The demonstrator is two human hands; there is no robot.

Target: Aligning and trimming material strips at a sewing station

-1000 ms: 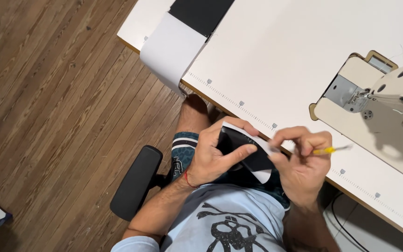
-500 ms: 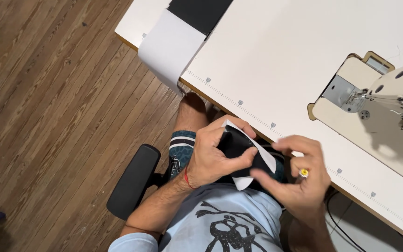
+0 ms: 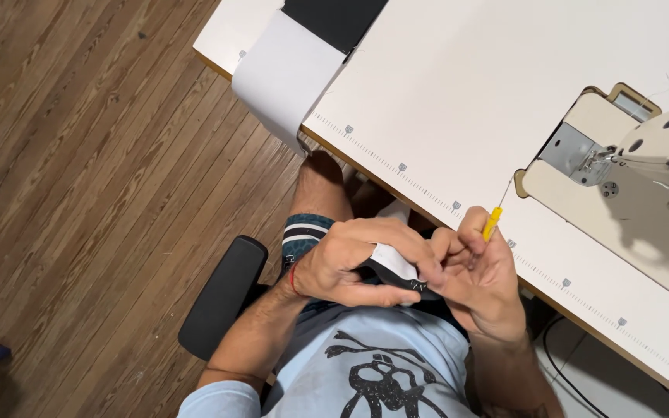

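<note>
Where hands (image 3: 396,267) meet, fabric (image 3: 393,267) mostly hidden.

Left hand (image 3: 354,263) curled palm-down, fingers clenched; right hand (image 3: 478,282) pressed against it, fingers pinched upward. Both forearms bent inward at the lap.

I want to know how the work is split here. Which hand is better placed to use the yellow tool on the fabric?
Probably the right hand: it holds the yellow-handled tool between its fingers, tip up. The left hand is wrapped around the black and white fabric piece, steadying it.
</note>
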